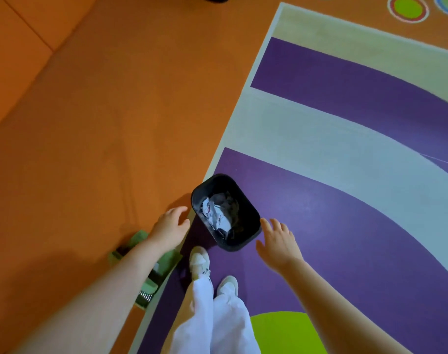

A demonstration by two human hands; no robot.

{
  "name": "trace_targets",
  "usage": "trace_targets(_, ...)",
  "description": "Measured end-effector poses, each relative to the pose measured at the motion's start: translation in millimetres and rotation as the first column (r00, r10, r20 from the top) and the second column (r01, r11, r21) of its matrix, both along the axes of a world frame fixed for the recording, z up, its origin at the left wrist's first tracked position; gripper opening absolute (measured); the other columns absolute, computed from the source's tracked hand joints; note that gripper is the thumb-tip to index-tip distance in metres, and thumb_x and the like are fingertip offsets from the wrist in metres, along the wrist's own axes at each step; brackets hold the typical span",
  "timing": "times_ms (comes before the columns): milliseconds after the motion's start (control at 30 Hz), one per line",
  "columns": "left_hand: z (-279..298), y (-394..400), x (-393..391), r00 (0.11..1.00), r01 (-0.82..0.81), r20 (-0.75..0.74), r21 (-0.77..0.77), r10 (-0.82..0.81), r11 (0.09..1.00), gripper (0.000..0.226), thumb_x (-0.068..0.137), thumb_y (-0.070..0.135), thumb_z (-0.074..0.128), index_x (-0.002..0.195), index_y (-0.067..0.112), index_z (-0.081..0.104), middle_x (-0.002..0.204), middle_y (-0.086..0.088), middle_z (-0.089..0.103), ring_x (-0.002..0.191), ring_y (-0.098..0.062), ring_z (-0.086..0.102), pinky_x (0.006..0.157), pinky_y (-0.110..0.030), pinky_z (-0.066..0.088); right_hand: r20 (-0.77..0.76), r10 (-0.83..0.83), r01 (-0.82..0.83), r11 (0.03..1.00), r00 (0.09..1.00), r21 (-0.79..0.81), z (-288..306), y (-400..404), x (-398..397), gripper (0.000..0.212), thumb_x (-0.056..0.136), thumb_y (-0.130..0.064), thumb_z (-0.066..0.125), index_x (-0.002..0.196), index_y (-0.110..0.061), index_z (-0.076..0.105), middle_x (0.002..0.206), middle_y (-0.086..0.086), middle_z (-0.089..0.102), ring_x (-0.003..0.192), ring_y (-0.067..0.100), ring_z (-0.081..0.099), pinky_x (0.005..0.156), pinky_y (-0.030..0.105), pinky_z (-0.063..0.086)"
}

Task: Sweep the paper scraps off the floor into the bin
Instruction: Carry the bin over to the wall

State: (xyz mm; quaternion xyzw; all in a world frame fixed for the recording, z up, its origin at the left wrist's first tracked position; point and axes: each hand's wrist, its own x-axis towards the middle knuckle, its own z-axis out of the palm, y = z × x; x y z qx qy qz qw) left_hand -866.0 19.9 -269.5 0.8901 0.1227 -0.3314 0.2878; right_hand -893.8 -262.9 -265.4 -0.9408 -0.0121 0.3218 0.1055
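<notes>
Orange and purple floor (95, 129); bin (245, 241) holds paper scraps (216, 215); both hands empty, fingers spread

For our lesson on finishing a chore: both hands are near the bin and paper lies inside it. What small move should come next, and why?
Probably close both hands on the black bin to lift it. The left hand and right hand are open on either side of it, not yet gripping. Crumpled paper already lies inside, and no scraps show on the floor.
</notes>
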Motion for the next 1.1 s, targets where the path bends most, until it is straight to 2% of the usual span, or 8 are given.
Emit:
trace_targets(133,-71,-11,23,0.994,-0.086,-0.066,-0.035,0.084,0.996,0.049,0.102,0.025,0.046,0.150,0.019,0.037,0.156,-0.004,0.037,0.140,-0.024,0.038,0.111,-0.038,0.035,-0.115,-0.245,0.254,0.965,0.963,0.068,-77,-4,5,0.057,0.093,-0.025,0.048,0.146,-0.017,0.030,0.137,0.008,0.045,0.123,0.032,0.043,0.099,0.040,0.040)
trace_targets(267,-134,-14,46,0.990,-0.116,-0.080,-0.026,0.113,0.993,0.056,0.100,0.025,0.048,0.153,0.019,0.031,0.158,-0.004,0.034,0.141,-0.024,0.036,0.109,-0.036,0.033,-0.247,-0.484,0.519,0.850,0.839,0.096,-143,3,5,0.052,0.093,-0.023,0.049,0.141,-0.011,0.034,0.132,0.017,0.048,0.123,0.038,0.044,0.099,0.044,0.039)
trace_targets(467,-201,-14,72,0.986,-0.139,-0.082,0.035,0.142,0.990,0.072,0.096,0.027,0.054,0.158,0.019,0.018,0.163,-0.005,0.023,0.148,-0.027,0.027,0.119,-0.046,0.028,-0.355,-0.662,0.724,0.687,0.660,0.064,-213,8,10,0.056,0.090,-0.018,0.048,0.140,-0.007,0.025,0.120,0.022,0.059,0.106,0.041,0.058,0.073,0.035,0.040)
trace_targets(567,-221,-12,78,0.981,-0.162,-0.100,0.033,0.165,0.986,0.075,0.096,0.028,0.055,0.158,0.022,0.014,0.164,-0.005,0.021,0.147,-0.030,0.029,0.116,-0.049,0.032,-0.391,-0.707,0.778,0.627,0.589,0.040,-229,10,12,0.055,0.091,-0.017,0.049,0.139,-0.004,0.027,0.107,0.018,0.061,0.095,0.038,0.059,0.070,0.032,0.039)
trace_targets(733,-228,-7,84,0.978,-0.195,-0.074,0.033,0.197,0.980,0.071,0.094,0.029,0.054,0.156,0.024,0.020,0.160,-0.005,0.029,0.141,-0.031,0.037,0.112,-0.050,0.037,-0.472,-0.818,0.939,0.336,0.330,0.073,-236,18,19,0.052,0.075,-0.029,0.053,0.124,-0.014,0.042,0.095,0.000,0.058,0.093,0.030,0.065,0.085,0.046,0.057)
trace_targets(900,-212,5,87,0.932,-0.347,-0.122,-0.030,0.341,0.938,0.064,0.090,0.027,0.054,0.150,0.023,0.035,0.149,-0.003,0.045,0.130,-0.029,0.048,0.104,-0.044,0.045,-0.448,-0.830,0.943,0.299,0.332,0.146,-216,20,28,0.044,0.078,-0.027,0.054,0.121,-0.021,0.046,0.094,-0.005,0.058,0.091,0.027,0.065,0.085,0.046,0.058)
trace_targets(1000,-187,10,95,0.912,-0.408,-0.080,-0.084,0.402,0.909,0.031,0.089,0.018,0.054,0.120,0.023,0.052,0.118,-0.002,0.063,0.102,-0.024,0.060,0.079,-0.033,0.052,-0.396,-0.839,0.927,0.337,0.374,0.164,-189,23,45,0.037,0.082,-0.025,0.054,0.117,-0.022,0.045,0.090,-0.005,0.058,0.089,0.027,0.065,0.083,0.044,0.057)
trace_targets(1100,-149,18,109,0.887,-0.461,-0.048,-0.123,0.459,0.879,0.013,0.089,0.011,0.054,0.091,0.023,0.049,0.090,-0.001,0.059,0.082,-0.024,0.056,0.069,-0.032,0.046,-0.343,-0.832,0.900,0.399,0.436,0.176,-154,26,69,0.034,0.084,-0.025,0.053,0.117,-0.019,0.046,0.088,-0.002,0.059,0.088,0.027,0.064,0.077,0.038,0.055)
